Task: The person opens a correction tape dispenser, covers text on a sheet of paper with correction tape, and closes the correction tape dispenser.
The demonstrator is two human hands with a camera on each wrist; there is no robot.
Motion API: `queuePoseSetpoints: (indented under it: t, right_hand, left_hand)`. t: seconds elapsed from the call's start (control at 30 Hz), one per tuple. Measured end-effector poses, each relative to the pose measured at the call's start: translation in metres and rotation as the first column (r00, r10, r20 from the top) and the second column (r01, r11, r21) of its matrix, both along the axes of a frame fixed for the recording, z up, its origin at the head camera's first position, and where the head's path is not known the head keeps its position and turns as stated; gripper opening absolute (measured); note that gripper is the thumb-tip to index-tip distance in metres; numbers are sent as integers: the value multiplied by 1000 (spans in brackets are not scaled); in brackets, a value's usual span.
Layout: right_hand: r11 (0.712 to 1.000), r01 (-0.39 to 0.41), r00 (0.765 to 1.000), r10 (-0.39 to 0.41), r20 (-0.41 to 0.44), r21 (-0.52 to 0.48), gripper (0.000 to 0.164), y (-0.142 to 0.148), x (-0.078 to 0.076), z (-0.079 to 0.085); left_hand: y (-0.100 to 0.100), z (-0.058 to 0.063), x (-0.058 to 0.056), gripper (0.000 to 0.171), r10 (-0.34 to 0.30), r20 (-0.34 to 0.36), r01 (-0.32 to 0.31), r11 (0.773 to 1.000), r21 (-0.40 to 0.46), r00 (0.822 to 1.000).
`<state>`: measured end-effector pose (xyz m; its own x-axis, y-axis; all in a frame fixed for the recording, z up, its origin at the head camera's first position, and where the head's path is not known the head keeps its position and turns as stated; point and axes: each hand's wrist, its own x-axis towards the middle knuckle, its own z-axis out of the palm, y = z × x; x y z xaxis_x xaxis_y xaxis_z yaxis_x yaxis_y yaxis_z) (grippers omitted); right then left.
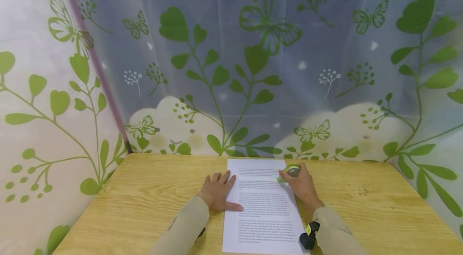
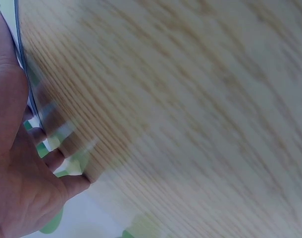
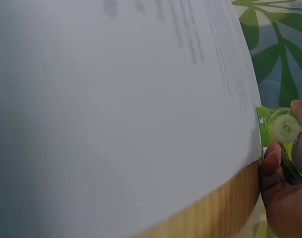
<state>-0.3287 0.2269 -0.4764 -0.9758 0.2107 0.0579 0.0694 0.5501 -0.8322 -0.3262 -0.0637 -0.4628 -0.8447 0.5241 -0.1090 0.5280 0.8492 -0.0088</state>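
Observation:
A printed sheet of paper (image 1: 265,202) lies lengthwise on the wooden table. My left hand (image 1: 218,192) rests with spread fingers along its left edge, the thumb reaching over the margin; the left wrist view shows this hand (image 2: 22,163) at the far left. Near the upper right edge of the sheet, my right hand (image 1: 303,184) grips a green correction tape (image 1: 293,170). Its tip end is down by the upper lines of print. In the right wrist view the correction tape (image 3: 285,128) shows a clear green case with a pale reel inside, held between thumb and fingers.
The wooden table (image 1: 155,190) extends to both sides of the sheet. Behind it hangs a curtain (image 1: 224,66) printed with green leaves and butterflies. A small black device (image 1: 308,239) on the right wrist overlaps the sheet's lower right corner.

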Motion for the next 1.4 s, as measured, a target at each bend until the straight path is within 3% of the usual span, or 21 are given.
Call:
queuePoseSetpoints:
  t: [0.27, 0.77, 0.9, 0.97, 1.1, 1.2, 1.4]
  right_hand:
    - [1000, -8, 1000, 8, -8, -25, 74, 7, -2, -3]
    - [995, 7, 1000, -8, -9, -104, 62, 11, -3, -5]
    - [980, 28, 1000, -28, 0, -197, 69, 15, -2, -8]
    - [953, 57, 998, -51, 27, -299, 75, 19, -2, -8]
    - [806, 111, 994, -76, 83, -582, 67, 27, -3, -2]
    - [697, 124, 992, -79, 97, -706, 54, 28, -2, 2]
    - [634, 147, 988, -136, 77, -759, 48, 11, 2, 10]
  left_hand:
    - [0, 4, 4, 106, -2, 9, 2, 1000, 12, 1000]
    - [-1, 2, 0, 107, -9, -17, 9, 1000, -7, 1000]
    - [0, 0, 0, 108, -7, -7, 7, 1000, -7, 1000]
    - [1, 0, 1, 108, -7, -7, 7, 1000, -5, 1000]
    - [1, 1, 1, 107, -2, -6, 2, 1000, -6, 1000]
    - [0, 1, 1, 106, 0, -4, 0, 1000, -7, 1000]
    - [-2, 3, 2, 106, -10, 3, 10, 1000, -6, 1000]
